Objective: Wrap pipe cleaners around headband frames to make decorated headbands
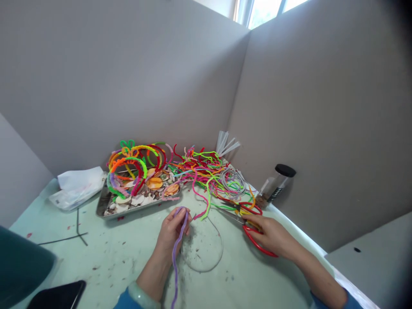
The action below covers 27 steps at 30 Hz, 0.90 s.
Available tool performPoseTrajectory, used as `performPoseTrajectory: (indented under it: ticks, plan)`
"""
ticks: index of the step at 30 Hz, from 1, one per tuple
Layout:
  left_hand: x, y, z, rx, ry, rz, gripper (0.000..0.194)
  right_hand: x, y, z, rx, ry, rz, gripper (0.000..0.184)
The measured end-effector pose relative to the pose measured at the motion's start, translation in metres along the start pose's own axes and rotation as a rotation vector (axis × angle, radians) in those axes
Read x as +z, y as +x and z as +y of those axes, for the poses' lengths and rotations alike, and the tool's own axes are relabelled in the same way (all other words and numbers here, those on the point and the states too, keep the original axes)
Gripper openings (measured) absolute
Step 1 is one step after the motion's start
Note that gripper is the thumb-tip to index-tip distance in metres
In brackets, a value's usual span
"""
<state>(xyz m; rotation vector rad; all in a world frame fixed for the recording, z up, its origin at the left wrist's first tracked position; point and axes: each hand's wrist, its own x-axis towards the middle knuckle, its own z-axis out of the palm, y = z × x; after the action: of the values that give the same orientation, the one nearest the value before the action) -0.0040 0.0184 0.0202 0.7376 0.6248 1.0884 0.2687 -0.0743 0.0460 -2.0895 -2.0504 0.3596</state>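
Observation:
My left hand pinches a fuzzy purple pipe cleaner, whose long end hangs down toward me. A thin wire ring runs from beside those fingers and lies over the table; whether the hand grips it too, I cannot tell. On the right, my right hand is closed on red-handled scissors. Their blades are spread apart and point left, close to the pile of colourful pipe cleaners. A pink and a lime strand trail from that pile toward my left hand.
Behind my left hand a metal tray holds shells and several fuzzy coloured hoops. A coil of grey wire and a black-lidded jar stand right. White plastic packaging, black sticks, a phone and a dark green object are left.

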Motion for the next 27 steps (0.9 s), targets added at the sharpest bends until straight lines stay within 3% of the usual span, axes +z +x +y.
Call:
performPoseTrajectory:
  ticks: [5, 8, 10, 11, 13, 15, 18, 23, 27]
  plan:
    - [-0.003, 0.002, -0.002, 0.006, 0.013, 0.015, 0.025, 0.014, 0.01, -0.006, 0.025, -0.05, 0.106, 0.041]
    - [-0.004, 0.002, -0.004, 0.008, 0.04, 0.03, 0.028, 0.014, 0.017, -0.029, -0.037, -0.057, 0.2, 0.031]
    - [-0.003, 0.002, -0.004, 0.004, 0.069, 0.055, 0.029, 0.013, 0.021, -0.053, -0.113, 0.072, 0.257, 0.027]
    - [-0.003, 0.002, -0.005, 0.005, 0.085, 0.07, 0.03, 0.014, 0.024, -0.066, -0.159, 0.201, 0.244, 0.026]
    - [-0.002, 0.001, -0.005, 0.012, 0.114, 0.094, 0.03, 0.023, 0.031, -0.093, -0.223, 0.531, 0.098, 0.027]
    - [-0.001, 0.0, -0.006, 0.032, 0.146, 0.106, 0.03, 0.037, 0.042, -0.116, -0.166, 0.844, -0.048, 0.027]
    - [-0.002, 0.001, -0.008, 0.079, 0.229, 0.117, 0.031, 0.058, 0.058, -0.137, -0.05, 1.082, -0.15, 0.028]
    - [-0.003, 0.006, -0.01, 0.122, 0.364, 0.177, 0.036, 0.063, 0.068, -0.141, 0.097, 1.286, -0.209, 0.032]
    - [0.0, 0.005, -0.007, 0.132, 0.376, 0.185, 0.042, 0.058, 0.066, -0.132, 0.129, 1.45, -0.34, 0.026]
